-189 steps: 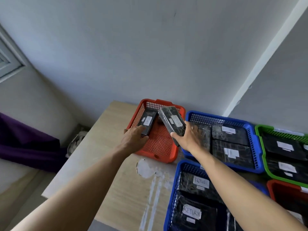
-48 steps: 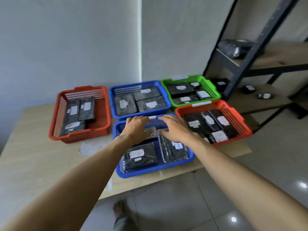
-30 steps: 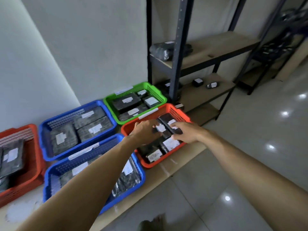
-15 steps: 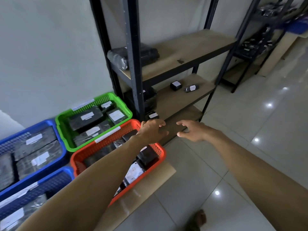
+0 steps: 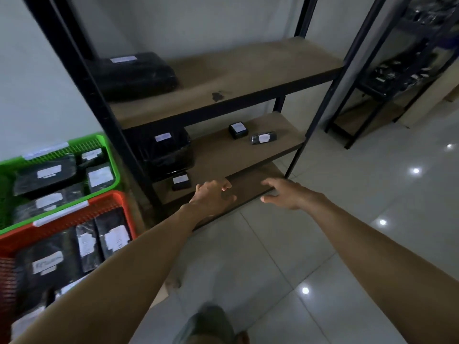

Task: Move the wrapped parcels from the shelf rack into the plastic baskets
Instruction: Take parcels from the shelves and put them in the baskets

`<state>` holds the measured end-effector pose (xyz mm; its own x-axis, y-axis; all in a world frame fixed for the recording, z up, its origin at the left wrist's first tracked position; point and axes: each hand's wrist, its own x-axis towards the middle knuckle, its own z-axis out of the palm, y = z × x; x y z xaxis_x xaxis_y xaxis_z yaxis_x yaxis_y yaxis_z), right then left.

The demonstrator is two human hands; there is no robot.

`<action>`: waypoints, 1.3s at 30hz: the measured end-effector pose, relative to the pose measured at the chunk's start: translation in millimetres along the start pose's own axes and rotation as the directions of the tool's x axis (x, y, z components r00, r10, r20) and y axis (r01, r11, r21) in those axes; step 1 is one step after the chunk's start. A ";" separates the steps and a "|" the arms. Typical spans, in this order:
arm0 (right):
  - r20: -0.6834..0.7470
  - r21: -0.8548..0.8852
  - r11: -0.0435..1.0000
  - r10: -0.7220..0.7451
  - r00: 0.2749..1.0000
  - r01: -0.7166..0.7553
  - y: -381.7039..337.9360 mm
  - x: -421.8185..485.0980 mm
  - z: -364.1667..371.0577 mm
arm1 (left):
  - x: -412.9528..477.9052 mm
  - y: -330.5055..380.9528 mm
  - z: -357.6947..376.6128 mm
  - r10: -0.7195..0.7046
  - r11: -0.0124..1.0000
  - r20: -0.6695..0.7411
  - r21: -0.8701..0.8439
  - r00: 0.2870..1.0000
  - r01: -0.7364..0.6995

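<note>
The black metal shelf rack (image 5: 96,103) with wooden boards stands ahead. Black wrapped parcels with white labels lie on it: a large one (image 5: 134,73) on the upper board, a big one (image 5: 166,152) and two small ones (image 5: 238,130) (image 5: 263,138) on the middle board, a small one (image 5: 181,183) on the low board. My left hand (image 5: 213,197) and my right hand (image 5: 285,193) reach out over the low board's front edge, both empty with fingers apart. At the left stand a green basket (image 5: 113,165) and a red basket (image 5: 124,207), both holding parcels.
A second dark rack (image 5: 387,78) with black packages stands at the far right. Glossy white floor tiles (image 5: 323,244) spread below my arms. My foot (image 5: 211,324) shows at the bottom. The table corner under the baskets (image 5: 164,291) juts toward the rack.
My view has swung right from the baskets to the rack and closer to it. Both empty hands have moved forward to the low board's front edge.
</note>
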<state>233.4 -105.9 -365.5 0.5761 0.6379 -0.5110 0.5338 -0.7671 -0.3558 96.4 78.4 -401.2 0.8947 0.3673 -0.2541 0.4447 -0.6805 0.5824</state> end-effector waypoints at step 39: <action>-0.060 -0.285 0.863 -0.450 0.891 0.416 283.1 560.7 -97.8 | 462.6 51.6 192.1 -0.600 0.790 -0.201 -0.297 0.774 0.536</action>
<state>768.1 41.2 -676.2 0.3105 0.9175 -0.2487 0.8772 -0.3773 -0.2968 541.1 91.4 -637.0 0.4173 0.8203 -0.3912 0.8188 -0.1526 0.5535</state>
